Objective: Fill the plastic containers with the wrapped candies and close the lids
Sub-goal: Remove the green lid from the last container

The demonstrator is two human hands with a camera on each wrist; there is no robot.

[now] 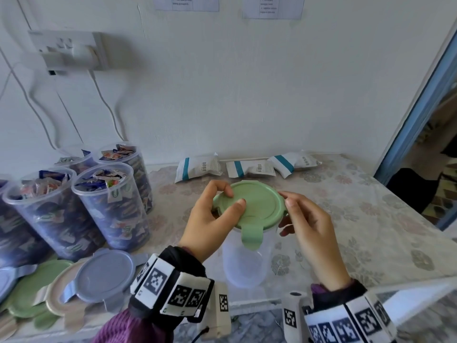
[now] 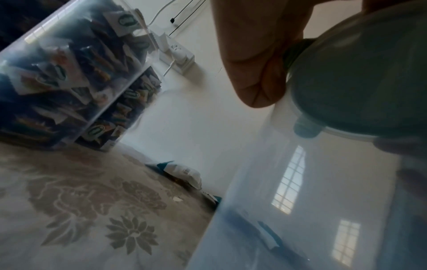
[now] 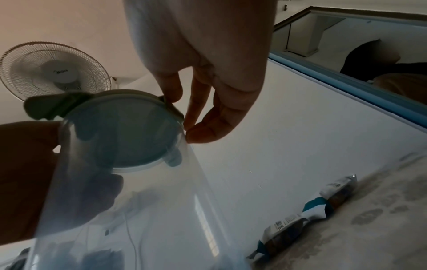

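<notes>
An empty clear plastic container (image 1: pixel 247 263) stands on the table in front of me with a green lid (image 1: pixel 259 206) on its mouth. The lid's front clip (image 1: pixel 252 236) hangs down over the rim. My left hand (image 1: pixel 233 197) pinches the lid's left edge, thumb on top and fingers curled over the rim. My right hand (image 1: pixel 286 201) pinches the lid's right edge at its side clip. From below, the right wrist view shows those fingers (image 3: pixel 172 95) on the lid (image 3: pixel 129 131). The left wrist view shows a finger (image 2: pixel 254 64) against the lid (image 2: pixel 358 82).
Several clear containers (image 1: pixel 111 206) full of wrapped candies stand open at the left. Loose lids lie in front of them, a blue one (image 1: pixel 103 273) on top. Three white candy bags (image 1: pixel 197 167) lie along the back wall. A flowered cloth (image 1: pixel 371 231) covers the table.
</notes>
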